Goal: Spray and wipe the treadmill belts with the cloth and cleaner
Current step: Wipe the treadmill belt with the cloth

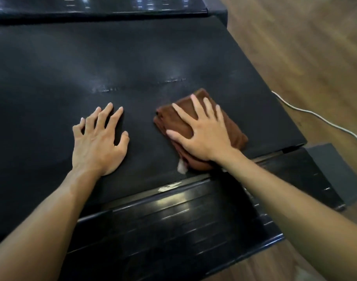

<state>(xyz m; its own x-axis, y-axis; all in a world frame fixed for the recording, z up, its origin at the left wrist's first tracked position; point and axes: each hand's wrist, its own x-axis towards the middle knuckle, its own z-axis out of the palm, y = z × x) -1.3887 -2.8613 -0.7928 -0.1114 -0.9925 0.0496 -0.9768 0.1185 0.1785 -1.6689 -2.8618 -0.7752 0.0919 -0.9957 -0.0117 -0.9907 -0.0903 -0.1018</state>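
Observation:
A black treadmill belt (133,63) fills most of the view. On its near right part lies a folded brown cloth (233,129). My right hand (202,132) presses flat on the cloth with fingers spread. My left hand (98,138) rests on the bare belt to the left of the cloth, fingers spread and slightly arched. A small blob of white foam (181,169) sits at the cloth's near edge. Faint wet streaks (139,86) cross the belt beyond the hands. No cleaner bottle is in view.
A glossy ribbed black side rail (173,220) runs along the belt's near edge. Another rail (92,9) borders the far side. Wooden floor (305,47) lies to the right, with a white cable (315,116) on it and a grey block (336,171) by the rail's end.

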